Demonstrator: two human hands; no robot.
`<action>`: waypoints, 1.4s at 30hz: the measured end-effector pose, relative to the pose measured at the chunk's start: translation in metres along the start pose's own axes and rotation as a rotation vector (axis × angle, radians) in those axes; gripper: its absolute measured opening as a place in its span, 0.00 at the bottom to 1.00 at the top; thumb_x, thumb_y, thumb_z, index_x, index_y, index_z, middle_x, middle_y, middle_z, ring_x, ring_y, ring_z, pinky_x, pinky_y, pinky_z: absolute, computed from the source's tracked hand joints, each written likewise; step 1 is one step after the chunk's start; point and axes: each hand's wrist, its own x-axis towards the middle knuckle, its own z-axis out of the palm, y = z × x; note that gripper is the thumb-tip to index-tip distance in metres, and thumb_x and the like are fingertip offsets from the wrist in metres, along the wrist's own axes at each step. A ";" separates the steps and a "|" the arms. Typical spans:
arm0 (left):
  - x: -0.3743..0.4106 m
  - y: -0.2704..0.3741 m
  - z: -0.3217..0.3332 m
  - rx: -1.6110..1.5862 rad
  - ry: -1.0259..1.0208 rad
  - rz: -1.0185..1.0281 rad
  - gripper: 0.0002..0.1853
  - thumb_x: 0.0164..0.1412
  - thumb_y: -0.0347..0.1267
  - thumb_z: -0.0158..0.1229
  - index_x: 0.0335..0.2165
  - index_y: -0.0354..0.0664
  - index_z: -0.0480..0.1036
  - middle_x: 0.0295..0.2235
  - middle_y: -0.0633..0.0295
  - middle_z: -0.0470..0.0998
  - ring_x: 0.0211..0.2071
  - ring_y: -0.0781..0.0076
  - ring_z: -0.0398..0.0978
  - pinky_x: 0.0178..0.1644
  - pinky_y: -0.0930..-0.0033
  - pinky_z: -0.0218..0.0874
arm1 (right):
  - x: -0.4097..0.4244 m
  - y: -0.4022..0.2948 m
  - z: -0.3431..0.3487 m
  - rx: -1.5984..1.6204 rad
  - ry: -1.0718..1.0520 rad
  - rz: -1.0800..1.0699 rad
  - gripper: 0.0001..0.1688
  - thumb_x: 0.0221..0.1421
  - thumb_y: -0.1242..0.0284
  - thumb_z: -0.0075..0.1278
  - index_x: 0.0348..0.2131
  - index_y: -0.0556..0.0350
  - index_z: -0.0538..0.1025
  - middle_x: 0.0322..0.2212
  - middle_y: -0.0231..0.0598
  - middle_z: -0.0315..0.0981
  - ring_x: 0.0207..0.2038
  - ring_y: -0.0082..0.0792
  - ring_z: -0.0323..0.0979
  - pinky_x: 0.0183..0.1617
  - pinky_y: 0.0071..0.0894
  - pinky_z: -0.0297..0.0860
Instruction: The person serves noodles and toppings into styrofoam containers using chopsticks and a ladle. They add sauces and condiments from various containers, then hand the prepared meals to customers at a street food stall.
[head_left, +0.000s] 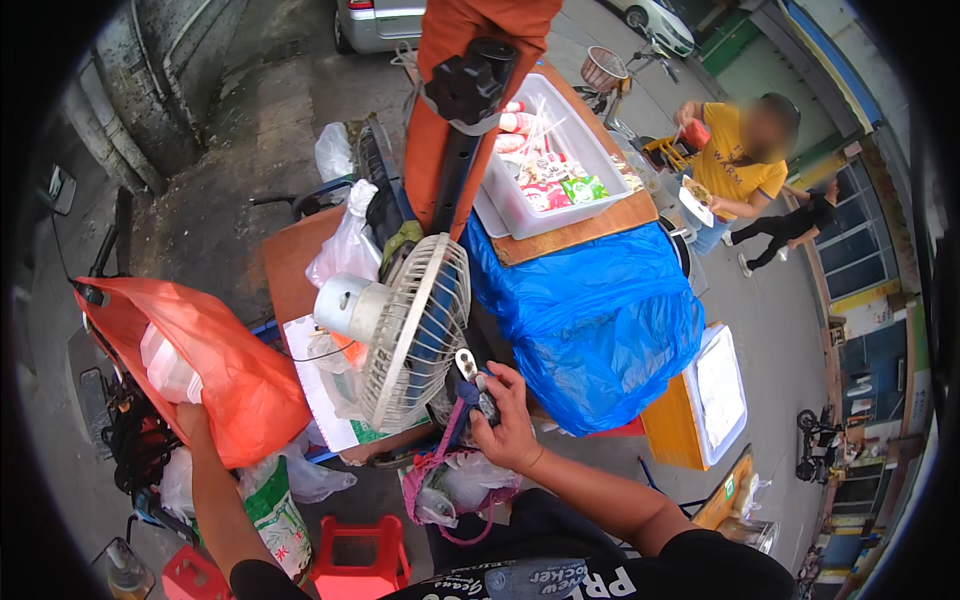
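My left hand (193, 421) reaches into an orange-red plastic bag (247, 390), against a stack of clear-white takeaway containers (169, 367); its fingertips are hidden. My right hand (508, 420) curls around a dark handle (489, 405) beside a purple strap (466, 397). A silver metal piece like a ratchet head (466, 364) sticks up just past my fingers. Below hangs a pink woven basket (424, 484) with clear plastic bags inside. Between my hands stands a caged electric fan (412, 330), tilted on its side.
An orange-wrapped pole (442, 172) rises ahead. Blue plastic sheeting (600, 322) covers a box, near a white bin (555, 214) of drinks and packets. Red stools (360, 555) and a sack (277, 517) are low left. A person in yellow (739, 169) holds food at right.
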 end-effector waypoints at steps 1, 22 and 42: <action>-0.039 0.096 0.024 -0.071 0.037 -0.042 0.10 0.57 0.29 0.55 0.35 0.34 0.78 0.38 0.38 0.82 0.41 0.42 0.82 0.41 0.45 0.74 | -0.012 0.012 -0.019 -0.117 -0.001 0.053 0.36 0.55 0.76 0.55 0.61 0.61 0.64 0.60 0.62 0.55 0.59 0.56 0.60 0.64 0.50 0.59; -0.325 0.075 -0.403 -0.670 0.927 0.249 0.29 0.73 0.36 0.53 0.64 0.29 0.59 0.56 0.48 0.72 0.51 0.61 0.76 0.56 0.63 0.69 | -0.002 0.044 -0.205 -0.232 -0.297 0.125 0.32 0.59 0.64 0.61 0.58 0.58 0.70 0.52 0.55 0.69 0.54 0.56 0.69 0.57 0.48 0.68; -0.398 0.798 -0.274 -1.499 -0.415 0.286 0.27 0.66 0.27 0.52 0.62 0.52 0.62 0.50 0.56 0.75 0.41 0.66 0.79 0.37 0.65 0.75 | 0.093 0.303 -0.528 -0.491 -0.794 -0.127 0.09 0.55 0.69 0.54 0.37 0.49 0.78 0.34 0.44 0.74 0.36 0.52 0.77 0.36 0.53 0.72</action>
